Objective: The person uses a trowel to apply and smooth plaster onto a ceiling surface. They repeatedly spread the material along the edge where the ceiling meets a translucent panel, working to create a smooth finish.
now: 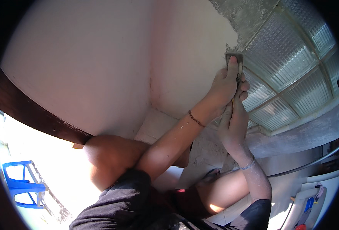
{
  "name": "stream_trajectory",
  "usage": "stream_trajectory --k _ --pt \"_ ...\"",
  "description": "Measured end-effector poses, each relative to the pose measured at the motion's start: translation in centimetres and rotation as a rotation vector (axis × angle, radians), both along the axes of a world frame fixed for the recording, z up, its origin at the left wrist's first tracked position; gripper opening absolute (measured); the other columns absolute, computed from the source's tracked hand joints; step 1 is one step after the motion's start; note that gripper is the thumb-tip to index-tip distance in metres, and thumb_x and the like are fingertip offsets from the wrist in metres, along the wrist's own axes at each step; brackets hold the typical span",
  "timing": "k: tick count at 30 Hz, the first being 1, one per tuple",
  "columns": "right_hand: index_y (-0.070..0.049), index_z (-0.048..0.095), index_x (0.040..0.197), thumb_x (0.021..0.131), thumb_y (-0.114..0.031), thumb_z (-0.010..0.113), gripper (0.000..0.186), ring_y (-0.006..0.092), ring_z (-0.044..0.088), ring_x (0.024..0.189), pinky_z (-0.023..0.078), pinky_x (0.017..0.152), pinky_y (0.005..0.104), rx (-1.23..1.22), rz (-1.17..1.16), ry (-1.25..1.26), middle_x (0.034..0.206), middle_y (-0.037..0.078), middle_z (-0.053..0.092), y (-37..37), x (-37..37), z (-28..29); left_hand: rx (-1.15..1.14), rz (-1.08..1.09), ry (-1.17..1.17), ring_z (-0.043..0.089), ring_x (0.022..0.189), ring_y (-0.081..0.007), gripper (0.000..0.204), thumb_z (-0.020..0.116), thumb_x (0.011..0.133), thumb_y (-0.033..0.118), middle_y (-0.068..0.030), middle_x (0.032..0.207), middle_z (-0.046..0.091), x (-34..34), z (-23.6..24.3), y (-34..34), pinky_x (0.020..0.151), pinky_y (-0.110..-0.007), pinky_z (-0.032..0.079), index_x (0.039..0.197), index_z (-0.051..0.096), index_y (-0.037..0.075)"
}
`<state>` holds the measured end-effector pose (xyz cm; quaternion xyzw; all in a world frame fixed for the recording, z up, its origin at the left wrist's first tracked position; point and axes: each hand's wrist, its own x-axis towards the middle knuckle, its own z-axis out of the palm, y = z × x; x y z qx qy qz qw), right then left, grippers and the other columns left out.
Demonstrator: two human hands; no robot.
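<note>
A small grey putty knife (234, 56) lies flat against the white plastered wall (188, 50), right at the edge of a glass-block window. My left hand (225, 84) reaches up, and its fingers press on the blade. My right hand (234, 122) sits just below it and grips the tool's handle, of which only a yellow sliver (233, 102) shows. Both forearms are dusted white. There is a thread bracelet on my left wrist and a metal one on my right.
Rough grey cement (250, 15) borders the plaster above the glass-block window (292, 61). A grey ledge (300, 130) runs under the window. My bent knees (108, 153) fill the lower middle. A dark wooden frame (27, 111) and a blue plastic chair (21, 184) are at the left.
</note>
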<state>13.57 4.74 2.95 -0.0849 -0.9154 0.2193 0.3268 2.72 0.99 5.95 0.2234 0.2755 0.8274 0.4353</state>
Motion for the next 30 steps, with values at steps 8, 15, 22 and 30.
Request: stream_trajectory --k 8,15,22,30 --pt "0.009 0.036 0.143 0.101 -0.007 0.036 0.045 0.0450 0.063 0.101 0.051 0.082 0.0462 0.067 -0.022 -0.018 0.111 0.032 0.060 0.40 0.02 0.55 0.014 0.015 -0.017 0.046 0.054 -0.0156 0.059 0.036 0.099 0.064 -0.0034 0.067 0.046 0.03 0.32 0.59 0.050 -0.027 0.042 0.087 0.043 0.007" --pt "0.008 0.037 0.143 0.101 -0.006 0.038 0.045 0.0471 0.062 0.100 0.050 0.081 0.0483 0.042 -0.013 -0.005 0.112 0.032 0.060 0.35 0.12 0.17 0.014 -0.016 -0.054 0.046 0.054 -0.0156 0.058 0.036 0.100 0.064 -0.0036 0.067 0.046 0.03 0.02 0.55 0.049 -0.027 0.042 0.086 0.043 0.007" --pt "0.009 0.039 0.139 0.099 -0.006 0.043 0.043 0.0506 0.060 0.098 0.049 0.080 0.0512 0.035 -0.012 0.010 0.110 0.033 0.058 0.74 0.09 0.50 0.042 -0.033 -0.035 0.046 0.054 -0.0154 0.058 0.034 0.099 0.065 -0.0029 0.066 0.046 -0.04 -0.03 0.71 0.049 -0.027 0.042 0.087 0.043 0.008" --pt "0.008 0.036 0.144 0.100 -0.006 0.039 0.046 0.0477 0.061 0.103 0.050 0.083 0.0481 0.096 -0.026 -0.016 0.118 0.033 0.058 0.72 0.14 0.44 -0.019 -0.050 -0.089 0.045 0.054 -0.0150 0.058 0.032 0.100 0.064 -0.0025 0.066 0.046 0.12 0.21 0.61 0.049 -0.027 0.041 0.087 0.043 0.009"
